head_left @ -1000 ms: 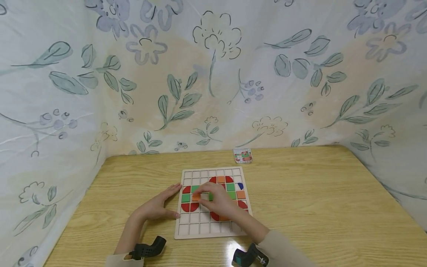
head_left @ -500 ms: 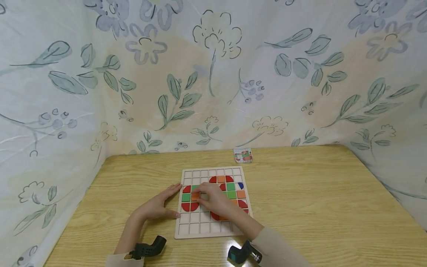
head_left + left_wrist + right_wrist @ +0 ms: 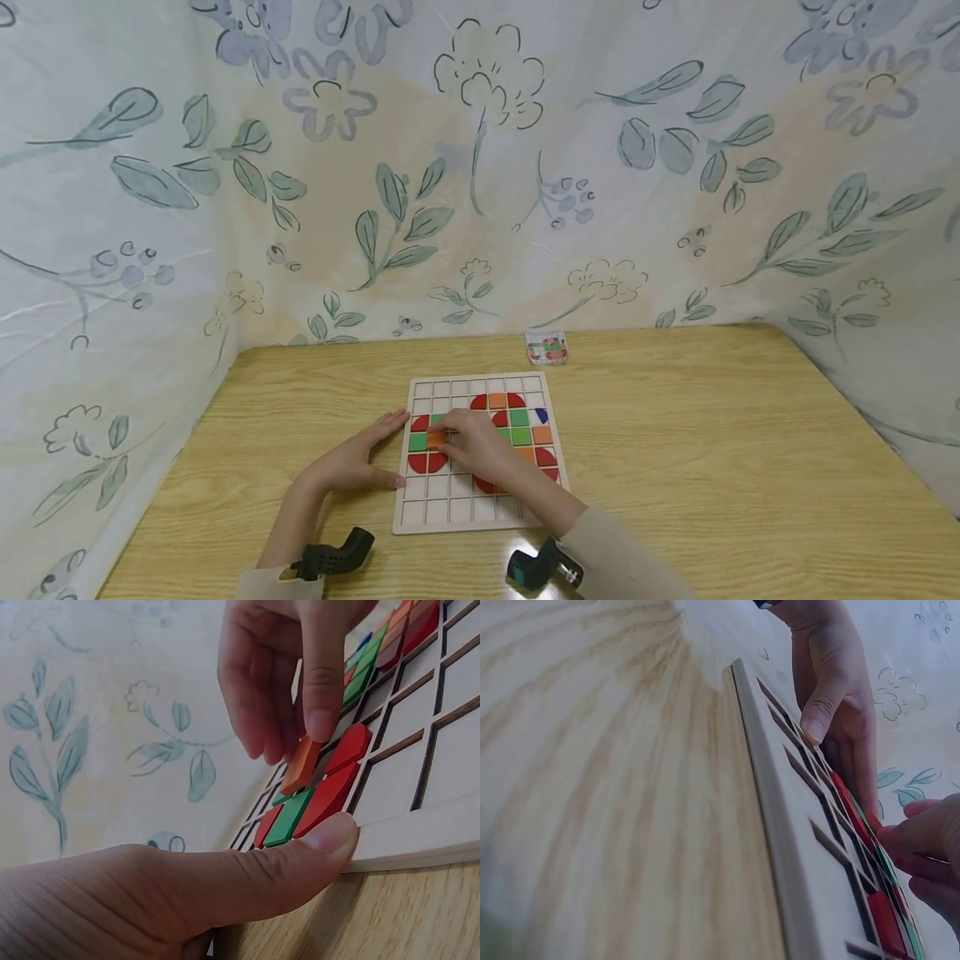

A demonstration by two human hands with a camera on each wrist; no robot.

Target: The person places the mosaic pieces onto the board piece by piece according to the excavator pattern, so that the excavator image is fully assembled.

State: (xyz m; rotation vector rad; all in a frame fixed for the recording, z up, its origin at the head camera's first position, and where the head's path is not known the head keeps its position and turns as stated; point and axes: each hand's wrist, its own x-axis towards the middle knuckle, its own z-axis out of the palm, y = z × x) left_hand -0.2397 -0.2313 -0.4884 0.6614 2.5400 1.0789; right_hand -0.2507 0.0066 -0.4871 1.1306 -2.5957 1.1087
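An orange square tile (image 3: 301,766) is pinched between the thumb and fingers of my right hand (image 3: 480,446). It tilts in the left wrist view, over a cell of the wooden grid board (image 3: 438,512), right beside a green square tile (image 3: 417,442). Just in front of it lie red rounded tiles (image 3: 427,463). My left hand (image 3: 352,462) lies along the board's left edge with its fingers extended. Its thumb (image 3: 330,832) touches the rim. The right hand covers part of the board's middle cells in the head view.
More red, green and orange tiles fill cells on the board's right half, with a blue piece (image 3: 542,415) near its right edge. A small pattern card (image 3: 547,348) lies behind the board. The wooden table (image 3: 675,433) meets a floral cloth (image 3: 480,167) at the back and sides.
My right hand has shifted slightly left with the orange tile, bringing it up against the green tile's side. My left hand has stayed in place at the board's edge.
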